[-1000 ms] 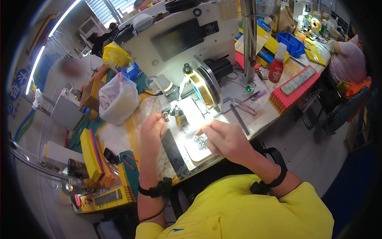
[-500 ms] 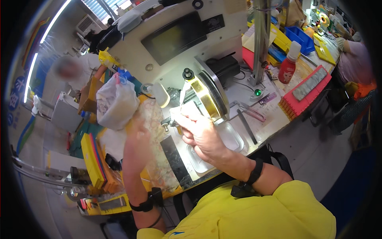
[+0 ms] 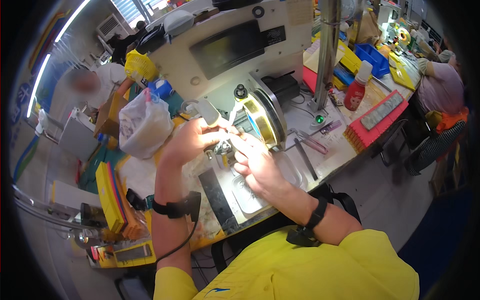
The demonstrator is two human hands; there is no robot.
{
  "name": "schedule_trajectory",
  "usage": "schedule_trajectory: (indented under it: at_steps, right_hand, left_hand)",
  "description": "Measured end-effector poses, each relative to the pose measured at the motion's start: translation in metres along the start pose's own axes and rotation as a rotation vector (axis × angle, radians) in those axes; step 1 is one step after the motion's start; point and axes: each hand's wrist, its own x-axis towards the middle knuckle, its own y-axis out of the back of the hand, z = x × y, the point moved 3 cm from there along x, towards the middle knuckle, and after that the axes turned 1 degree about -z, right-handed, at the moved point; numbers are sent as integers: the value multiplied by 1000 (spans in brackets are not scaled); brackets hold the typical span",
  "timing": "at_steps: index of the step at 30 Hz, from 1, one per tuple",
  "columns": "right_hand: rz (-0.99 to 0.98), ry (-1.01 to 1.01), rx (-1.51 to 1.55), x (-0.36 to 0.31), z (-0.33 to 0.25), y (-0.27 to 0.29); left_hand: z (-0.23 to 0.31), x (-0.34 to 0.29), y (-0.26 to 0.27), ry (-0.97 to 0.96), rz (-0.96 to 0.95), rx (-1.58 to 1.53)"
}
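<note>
Under a bright lamp glow, my left hand [image 3: 192, 142] and my right hand [image 3: 256, 162] meet at their fingertips just left of a gold-rimmed grinding wheel [image 3: 270, 122]. Both are closed in a pinch; whatever lies between the fingers is too small and overexposed to make out. A small metal fitting [image 3: 223, 146] shows right below the fingertips. Above them, a black knob [image 3: 240, 91] tops the wheel's left side, with a pale strip hanging down from it. Beneath my right hand sits a shallow clear tray [image 3: 247, 200], partly covered by that hand.
A white plastic bag [image 3: 145, 125] stands left of my left arm, near yellow boards [image 3: 110, 195]. On the right are a dark bar [image 3: 306, 159], a metal post [image 3: 326, 60], a red bottle [image 3: 355, 92] and a grey stone on a pink pad [image 3: 370, 135]. Other people sit at both sides.
My left hand has come up from lower left, where it was blurred, to my right hand's fingertips. My right hand has shifted slightly to the right and stays pinched by the wheel.
</note>
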Motion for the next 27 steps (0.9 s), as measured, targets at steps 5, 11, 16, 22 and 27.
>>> schedule_trajectory:
  at_steps: [5,11,16,22,27]
  right_hand:
    - [43,24,37,-9,2,3]
    - [-50,-38,-201,-47,-11,8]
    - [-122,-79,-303,-47,-20,-3]
    - [-30,-205,30,-23,-15,12]
    - [-63,-128,109,5,-2,7]
  left_hand:
    - [5,-8,-6,-18,29,64]
    - [47,-56,-56,-447,668,748]
    - [60,-97,-117,-447,554,805]
    - [43,-88,-60,-57,791,428]
    - [12,-12,-13,-230,160,158]
